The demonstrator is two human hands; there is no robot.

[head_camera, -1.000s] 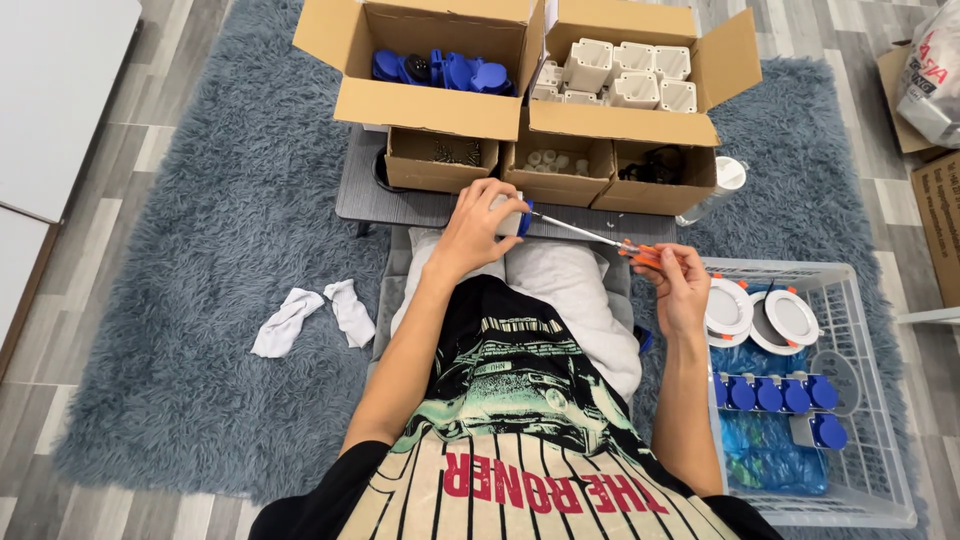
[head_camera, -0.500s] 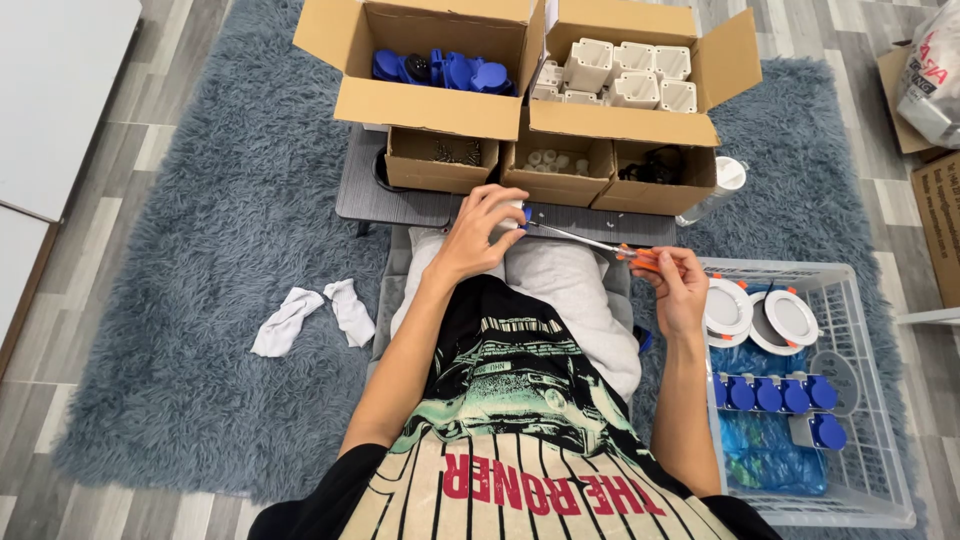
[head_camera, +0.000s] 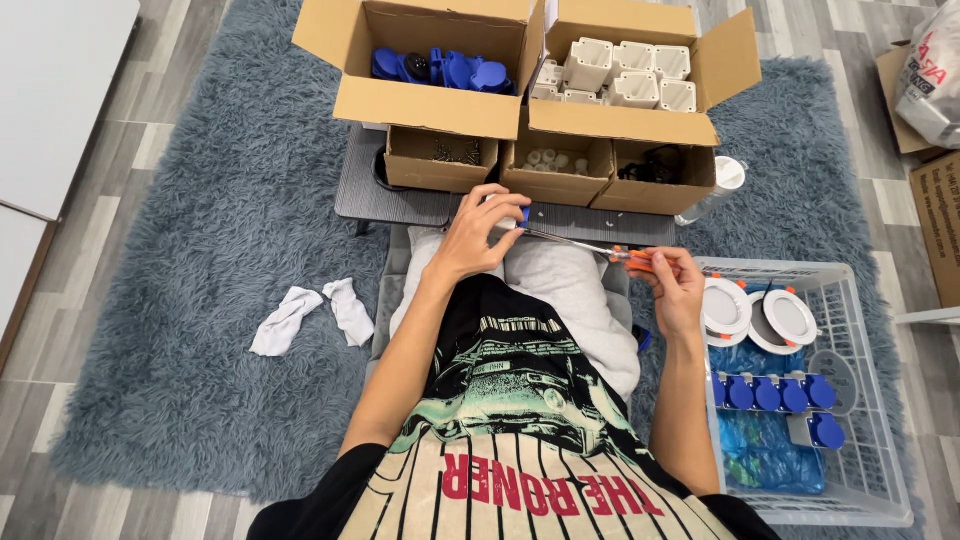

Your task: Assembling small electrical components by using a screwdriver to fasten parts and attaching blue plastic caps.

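Observation:
My left hand (head_camera: 478, 232) is closed around a small white and blue socket part (head_camera: 512, 218) above a light grey cushion (head_camera: 560, 290) on my lap. My right hand (head_camera: 672, 285) grips the orange handle of a screwdriver (head_camera: 590, 248). Its thin metal shaft runs leftward and its tip meets the part in my left hand. Both hands hover just in front of a low dark grey table (head_camera: 400, 200).
On the table stand open cardboard boxes: blue parts (head_camera: 440, 68), white housings (head_camera: 625, 75), small boxes of screws (head_camera: 445, 152) and fittings (head_camera: 555, 160). A white wire basket (head_camera: 860, 440) at my right holds round white lamps and blue sockets. White socks (head_camera: 310, 312) lie on the grey rug.
My hands have shifted slightly left and down with the part and screwdriver; the screwdriver stays against the part.

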